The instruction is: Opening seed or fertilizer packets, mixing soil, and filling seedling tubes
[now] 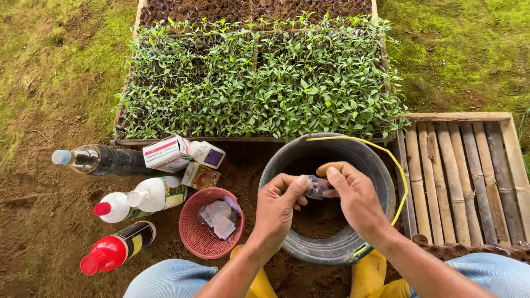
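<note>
My left hand (279, 204) and my right hand (356, 198) meet over a black bucket (361, 165) with dark soil in its bottom. Both hands pinch a small clear plastic bag (316, 187) between thumb and fingers, above the soil. A yellow cord handle (386, 152) runs along the bucket's right rim. Left of the bucket stands a small red mesh basket (190, 232) holding several more clear little bags (221, 218).
A wide tray of green seedlings (259, 83) lies beyond the bucket. Several bottles (118, 205) and small boxes (165, 152) lie on the soil at left. A bamboo slat frame (464, 176) sits at right. My knees in jeans and yellow boots (370, 273) flank the bucket.
</note>
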